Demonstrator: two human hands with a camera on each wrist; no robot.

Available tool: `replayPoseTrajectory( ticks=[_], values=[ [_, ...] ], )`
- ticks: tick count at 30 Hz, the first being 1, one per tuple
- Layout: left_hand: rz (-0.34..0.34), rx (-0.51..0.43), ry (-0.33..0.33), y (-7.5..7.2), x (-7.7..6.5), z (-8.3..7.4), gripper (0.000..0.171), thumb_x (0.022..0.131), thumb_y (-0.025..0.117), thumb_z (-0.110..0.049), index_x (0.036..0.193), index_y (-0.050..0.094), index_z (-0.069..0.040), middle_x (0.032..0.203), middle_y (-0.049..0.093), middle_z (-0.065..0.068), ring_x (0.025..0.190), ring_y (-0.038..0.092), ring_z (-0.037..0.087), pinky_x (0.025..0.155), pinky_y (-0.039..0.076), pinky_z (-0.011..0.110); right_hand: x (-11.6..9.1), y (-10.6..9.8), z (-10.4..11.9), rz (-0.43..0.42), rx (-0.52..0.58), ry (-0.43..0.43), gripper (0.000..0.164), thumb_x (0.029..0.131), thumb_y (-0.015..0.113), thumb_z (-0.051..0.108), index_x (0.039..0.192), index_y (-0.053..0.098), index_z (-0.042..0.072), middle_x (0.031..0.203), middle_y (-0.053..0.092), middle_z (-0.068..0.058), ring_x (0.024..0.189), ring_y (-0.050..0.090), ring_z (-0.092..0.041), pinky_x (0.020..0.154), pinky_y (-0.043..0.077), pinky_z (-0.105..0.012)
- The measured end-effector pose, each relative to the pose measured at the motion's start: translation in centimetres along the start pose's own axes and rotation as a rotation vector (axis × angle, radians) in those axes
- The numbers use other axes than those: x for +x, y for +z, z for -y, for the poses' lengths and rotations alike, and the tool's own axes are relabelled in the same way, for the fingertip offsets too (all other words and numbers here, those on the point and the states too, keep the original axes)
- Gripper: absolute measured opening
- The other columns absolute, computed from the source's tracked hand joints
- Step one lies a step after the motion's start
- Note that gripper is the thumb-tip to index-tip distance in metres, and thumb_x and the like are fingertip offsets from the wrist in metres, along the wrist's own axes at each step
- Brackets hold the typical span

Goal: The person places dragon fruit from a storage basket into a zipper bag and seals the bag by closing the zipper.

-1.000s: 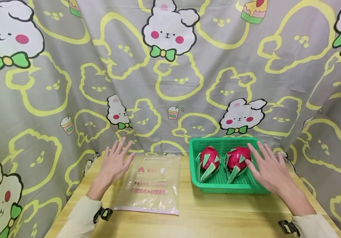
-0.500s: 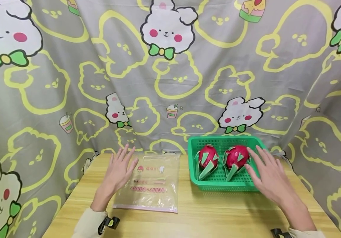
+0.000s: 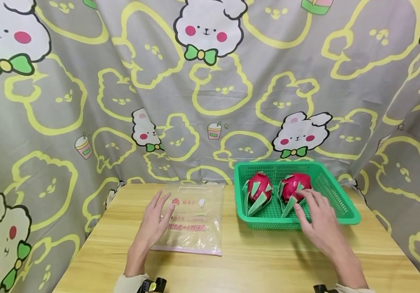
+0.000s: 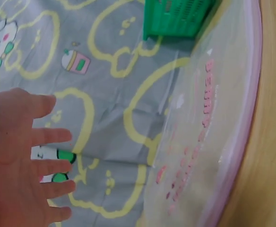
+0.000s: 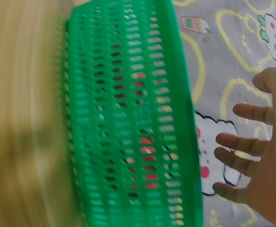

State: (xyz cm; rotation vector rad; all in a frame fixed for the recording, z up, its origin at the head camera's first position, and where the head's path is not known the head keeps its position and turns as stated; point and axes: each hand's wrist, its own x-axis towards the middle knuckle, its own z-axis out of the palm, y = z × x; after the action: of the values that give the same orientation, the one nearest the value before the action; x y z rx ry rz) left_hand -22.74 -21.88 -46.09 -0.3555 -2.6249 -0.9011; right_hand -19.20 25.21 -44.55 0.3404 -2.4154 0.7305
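Gray bunny-print curtain [image 3: 228, 101] hangs behind a light wood-grain table [image 3: 253, 264]

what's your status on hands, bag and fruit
Left hand open, over clear bag. Right hand open, over green basket. Two dragon fruits inside, neither gripped. No obstruction seen.

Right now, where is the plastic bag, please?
In the head view, the bag lies on the table, left of the basket, by the left hand.

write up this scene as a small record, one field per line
container: green perforated plastic basket
contents: two red dragon fruits with green scales
packaging: clear flat plastic bag with pink print
left hand: over the bag, holding nothing
right hand: over the basket, holding nothing
surface: light wood-grain table
backdrop: grey cloth printed with rabbits
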Motion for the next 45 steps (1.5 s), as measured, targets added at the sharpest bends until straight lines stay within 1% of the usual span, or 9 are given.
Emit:
replayPoseTrajectory(
  ticks=[4, 9, 15, 19, 23, 30, 34, 41, 45],
  values=[
    [0.038, -0.04, -0.005, 0.1, -0.4, 0.3, 0.044, 0.106, 0.057, -0.024, 0.143, 0.055, -0.001, 0.151, 0.045, 0.028, 0.138, 0.042, 0.051, 0.109, 0.033, 0.068, 0.0, 1.3, 0.4, 0.055, -0.068, 0.025, 0.034, 0.104, 0.056, 0.028, 0.132, 0.058, 0.009, 0.132, 0.055, -0.02, 0.119, 0.049, -0.047, 0.085, 0.036, -0.071],
    [0.199, -0.092, -0.006, 0.8, -0.8, -0.3, 0.032, 0.098, 0.067, -0.008, 0.128, 0.065, 0.002, 0.131, 0.063, 0.022, 0.124, 0.057, 0.043, 0.105, 0.043, 0.058, -0.1, 2.5, 0.8, 0.112, -0.123, 0.016, 0.025, 0.104, 0.055, 0.03, 0.121, 0.06, 0.012, 0.123, 0.059, -0.015, 0.111, 0.053, -0.042, 0.079, 0.041, -0.066],
    [0.367, -0.077, 0.062, 1.4, -1.4, -0.3, 0.024, 0.088, 0.076, -0.002, 0.111, 0.072, 0.002, 0.128, 0.063, 0.028, 0.124, 0.056, 0.049, 0.106, 0.041, 0.062, -0.5, 4.1, 1.4, 0.183, -0.178, 0.02, 0.024, 0.106, 0.05, 0.037, 0.11, 0.065, 0.019, 0.118, 0.062, -0.009, 0.111, 0.053, -0.037, 0.08, 0.04, -0.063],
    [0.462, -0.041, 0.095, 1.2, -1.6, -0.1, 0.03, 0.072, 0.087, -0.002, 0.099, 0.074, -0.002, 0.134, 0.057, 0.034, 0.128, 0.049, 0.057, 0.108, 0.034, 0.067, -0.7, 4.7, 1.9, 0.2, -0.209, 0.015, 0.023, 0.106, 0.05, 0.036, 0.108, 0.066, 0.019, 0.113, 0.063, -0.007, 0.108, 0.053, -0.034, 0.08, 0.038, -0.059],
    [0.547, -0.002, 0.079, 1.1, -1.5, 0.0, 0.039, 0.058, 0.093, -0.001, 0.091, 0.073, -0.007, 0.136, 0.055, 0.035, 0.128, 0.048, 0.058, 0.108, 0.034, 0.068, -0.9, 5.0, 2.2, 0.202, -0.233, 0.016, 0.025, 0.105, 0.051, 0.034, 0.109, 0.069, 0.016, 0.112, 0.064, -0.008, 0.106, 0.053, -0.034, 0.078, 0.037, -0.056],
    [0.511, 0.047, 0.11, 1.2, -1.5, -0.2, 0.034, 0.057, 0.088, 0.007, 0.079, 0.068, -0.008, 0.132, 0.059, 0.034, 0.121, 0.054, 0.057, 0.105, 0.038, 0.067, -1.4, 5.2, 2.3, 0.189, -0.281, -0.016, 0.03, 0.105, 0.052, 0.033, 0.112, 0.073, 0.013, 0.109, 0.066, -0.007, 0.103, 0.056, -0.033, 0.076, 0.037, -0.054],
    [0.484, 0.079, 0.125, 1.3, -2.0, -0.2, 0.028, 0.062, 0.085, 0.007, 0.07, 0.064, -0.01, 0.13, 0.061, 0.032, 0.116, 0.061, 0.051, 0.096, 0.048, 0.058, -1.6, 5.4, 2.3, 0.199, -0.297, -0.019, 0.031, 0.104, 0.053, 0.033, 0.112, 0.074, 0.013, 0.109, 0.067, -0.007, 0.102, 0.057, -0.032, 0.075, 0.037, -0.052],
    [0.429, 0.098, 0.141, 2.7, -2.5, -0.6, 0.033, 0.061, 0.072, 0.02, 0.065, 0.061, -0.01, 0.128, 0.062, 0.034, 0.117, 0.06, 0.055, 0.1, 0.043, 0.066, -1.6, 5.2, 2.3, 0.225, -0.325, -0.016, 0.031, 0.104, 0.052, 0.032, 0.113, 0.074, 0.012, 0.109, 0.068, -0.008, 0.103, 0.058, -0.033, 0.078, 0.039, -0.052],
    [0.404, 0.141, 0.152, 3.5, -2.6, -0.7, 0.037, 0.059, 0.068, 0.025, 0.064, 0.058, -0.011, 0.128, 0.062, 0.034, 0.117, 0.06, 0.054, 0.087, 0.056, 0.047, -1.6, 5.1, 2.1, 0.226, -0.319, -0.043, 0.029, 0.104, 0.052, 0.03, 0.108, 0.074, 0.011, 0.104, 0.068, -0.009, 0.101, 0.06, -0.034, 0.078, 0.045, -0.05]
  ],
)
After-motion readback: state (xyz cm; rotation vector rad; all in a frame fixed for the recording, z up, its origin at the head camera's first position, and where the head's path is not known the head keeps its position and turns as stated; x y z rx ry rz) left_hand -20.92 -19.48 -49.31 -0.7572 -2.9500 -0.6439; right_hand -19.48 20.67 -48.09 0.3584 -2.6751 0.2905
